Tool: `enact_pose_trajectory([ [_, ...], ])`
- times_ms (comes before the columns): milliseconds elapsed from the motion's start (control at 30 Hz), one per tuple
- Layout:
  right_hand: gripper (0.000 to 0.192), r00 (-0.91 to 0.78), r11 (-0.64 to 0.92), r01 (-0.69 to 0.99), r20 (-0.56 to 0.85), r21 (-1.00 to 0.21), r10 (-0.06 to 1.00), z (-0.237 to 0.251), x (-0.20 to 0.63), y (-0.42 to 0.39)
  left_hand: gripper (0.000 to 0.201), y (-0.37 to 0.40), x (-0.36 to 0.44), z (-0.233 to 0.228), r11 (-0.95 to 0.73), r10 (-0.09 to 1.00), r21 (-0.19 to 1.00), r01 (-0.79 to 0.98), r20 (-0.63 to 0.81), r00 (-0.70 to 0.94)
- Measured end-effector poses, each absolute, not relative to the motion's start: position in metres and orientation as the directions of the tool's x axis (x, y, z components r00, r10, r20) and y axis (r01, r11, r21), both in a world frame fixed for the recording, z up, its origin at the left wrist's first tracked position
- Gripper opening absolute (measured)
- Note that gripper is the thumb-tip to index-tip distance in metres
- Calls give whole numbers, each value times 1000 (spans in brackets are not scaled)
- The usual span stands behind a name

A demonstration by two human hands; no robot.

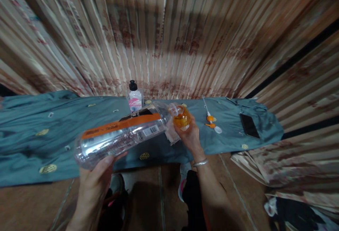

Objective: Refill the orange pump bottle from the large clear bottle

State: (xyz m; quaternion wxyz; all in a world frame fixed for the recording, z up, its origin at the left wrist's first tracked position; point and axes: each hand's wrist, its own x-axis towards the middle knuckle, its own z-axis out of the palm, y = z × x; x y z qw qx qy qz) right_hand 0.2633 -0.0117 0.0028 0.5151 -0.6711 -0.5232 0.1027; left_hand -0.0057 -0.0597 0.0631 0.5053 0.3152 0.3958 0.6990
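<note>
My left hand (pixel 99 169) is wrapped round the base end of a large clear plastic bottle (pixel 124 137) with an orange and black label. The bottle is tilted nearly flat, its neck pointing right. At that neck, my right hand (pixel 191 135) grips a small bottle (pixel 181 118) of orange liquid; whether the two mouths touch I cannot tell. Behind the large bottle stands a clear bottle (pixel 135 98) with a black cap and pink label. To the right lie an orange pump top (pixel 210 119) with its tube and a small clear disc (pixel 218 129).
A grey-green patterned cloth (pixel 53 135) covers the long narrow surface. A black phone (pixel 249 125) lies near its right end. A folded pale cloth or tissue (pixel 172 135) is under my right hand. A pleated curtain (pixel 164 40) hangs close behind, and tiled floor (pixel 148 188) is below.
</note>
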Motion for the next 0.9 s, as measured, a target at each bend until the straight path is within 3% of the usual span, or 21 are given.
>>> enact_pose_trajectory([
  [300, 67, 406, 104, 597, 411, -795, 816, 3, 268, -8, 43, -60, -1, 67, -195, 948, 882, -428, 57, -314],
  [567, 52, 367, 143, 578, 413, -803, 833, 6, 269, -4, 49, -55, 4, 69, -227, 945, 872, -434, 90, -313],
  [700, 56, 376, 141, 569, 410, -810, 831, 3, 270, -4, 58, -53, 4, 69, -228, 947, 861, -455, 88, -309],
  [900, 58, 387, 137, 577, 417, -805, 822, 0, 272, -4, 55, -49, -1, 65, -202, 962, 860, -468, 84, -260],
])
